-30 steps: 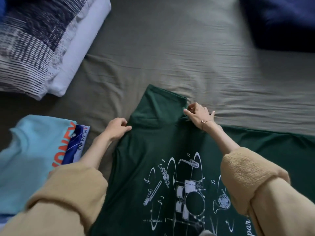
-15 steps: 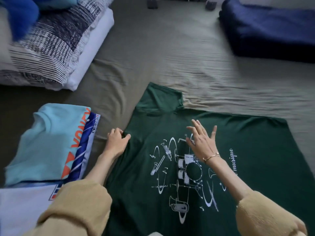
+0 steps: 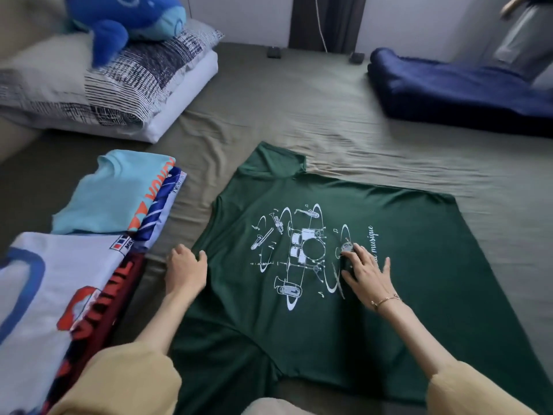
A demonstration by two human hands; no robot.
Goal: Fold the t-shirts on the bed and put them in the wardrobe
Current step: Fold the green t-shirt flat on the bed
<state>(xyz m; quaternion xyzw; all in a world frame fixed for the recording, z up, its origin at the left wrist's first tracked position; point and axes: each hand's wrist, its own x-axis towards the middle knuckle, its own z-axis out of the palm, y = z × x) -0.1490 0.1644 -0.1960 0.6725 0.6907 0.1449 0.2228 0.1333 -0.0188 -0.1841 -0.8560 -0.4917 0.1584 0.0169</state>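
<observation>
A dark green t-shirt [image 3: 404,265] with a white print of musical instruments lies spread flat on the olive bed sheet [image 3: 314,115], collar pointing away from me. My left hand [image 3: 185,266] sits at the shirt's left edge, fingers curled, thumb over the fabric, pinching that edge. My right hand [image 3: 366,272] lies flat on the print with fingers spread, pressing the cloth down. Both forearms come out of pushed-up yellow sleeves.
Folded t-shirts are stacked at the left: a light blue one [image 3: 110,193] and a white one [image 3: 45,280]. Patterned pillows [image 3: 125,79] carry a blue plush toy [image 3: 125,16] at back left. A navy blanket [image 3: 463,91] lies back right, beside a standing person [image 3: 526,34].
My right hand left the collar and slid down onto the printed chest, now flat. My left hand moved down along the shirt's left edge. The view tilted up, showing more of the room.
</observation>
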